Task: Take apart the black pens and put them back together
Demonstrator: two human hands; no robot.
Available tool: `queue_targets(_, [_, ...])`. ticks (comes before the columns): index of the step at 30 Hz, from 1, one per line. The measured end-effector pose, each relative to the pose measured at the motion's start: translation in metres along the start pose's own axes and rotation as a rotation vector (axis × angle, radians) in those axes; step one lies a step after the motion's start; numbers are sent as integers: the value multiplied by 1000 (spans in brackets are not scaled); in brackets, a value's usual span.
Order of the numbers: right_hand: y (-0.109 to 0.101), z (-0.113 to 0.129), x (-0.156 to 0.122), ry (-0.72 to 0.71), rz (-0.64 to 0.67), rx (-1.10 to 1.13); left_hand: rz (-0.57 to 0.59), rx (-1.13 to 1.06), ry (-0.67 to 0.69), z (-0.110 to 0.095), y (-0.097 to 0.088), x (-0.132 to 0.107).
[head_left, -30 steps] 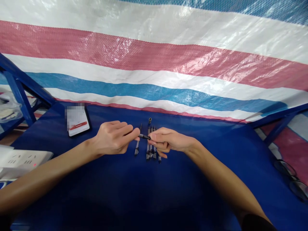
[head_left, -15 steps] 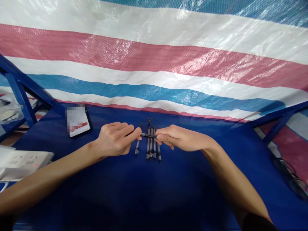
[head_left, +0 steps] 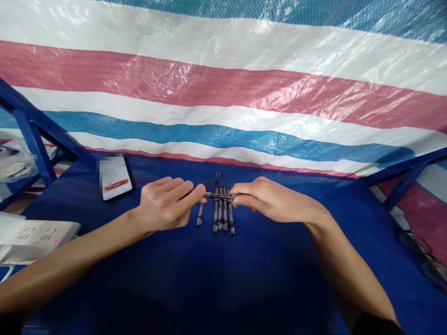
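A dark pen (head_left: pixel 217 196) lies level between my two hands, above the table. My left hand (head_left: pixel 167 202) is closed on its left end, the fingers curled in. With thumb and fingers pinched, my right hand (head_left: pixel 267 200) grips the right end; the tip there is covered by the fingers. Below and behind the held pen, several dark pens with clear barrels (head_left: pixel 220 216) lie side by side on the table. One thin pen-like piece (head_left: pixel 200 214) lies apart from them, close to my left fingertips. A small dark tube (head_left: pixel 218 177), like a pen cap, is just beyond the row.
The blue tabletop (head_left: pixel 195 279) runs back to a striped plastic sheet (head_left: pixel 223 83). A phone (head_left: pixel 116 179) lies at the back left. A white power strip (head_left: pixel 42 237) is beside my left forearm. Eyeglasses (head_left: pixel 424 256) rest at the right edge, near a blue frame post (head_left: pixel 401 184).
My right hand has shifted slightly to the right, so more of the pen shows between the hands. My left hand keeps its grip. The view has tilted a little.
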State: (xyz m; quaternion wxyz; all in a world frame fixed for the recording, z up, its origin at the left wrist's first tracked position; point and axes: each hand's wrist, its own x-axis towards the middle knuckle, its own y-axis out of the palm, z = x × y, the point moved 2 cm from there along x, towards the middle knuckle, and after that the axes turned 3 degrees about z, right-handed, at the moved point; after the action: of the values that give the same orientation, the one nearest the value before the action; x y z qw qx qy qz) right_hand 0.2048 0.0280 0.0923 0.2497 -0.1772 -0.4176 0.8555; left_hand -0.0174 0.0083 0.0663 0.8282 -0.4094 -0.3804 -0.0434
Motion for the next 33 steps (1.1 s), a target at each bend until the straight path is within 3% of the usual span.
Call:
queue_targets(4, [-9, -10, -8, 58, -68, -58, 22, -38, -103, 5, 1, -2])
queue_targets(7, [-16, -17, -13, 64, -198, -42, 106, -97, -292, 11, 6, -5])
queue_targets(9, [-17, -18, -12, -5, -278, -8, 287, -136, -447, 12, 15, -6])
queue_targets(11, [-15, -17, -9, -89, -329, 29, 554, -151, -563, 10, 28, -9])
queue_targets(14, [-11, -14, -4, -163, -366, 90, 892, -130, -606, 7, 44, -13])
queue_targets(16, [-9, -14, -2, -200, -381, 129, 990, -108, -586, 5, 50, -15])
queue_targets(21, [-6, -21, 1, -226, -373, 247, 1061, -91, -609, 7, 54, -18])
queue_targets(28, [2, -43, 11, -76, -396, 469, 1167, -157, -615, 7, 59, -21])
queue_targets(33, [8, -53, 18, -24, -371, 713, 1180, -212, -595, 5, 60, -22])
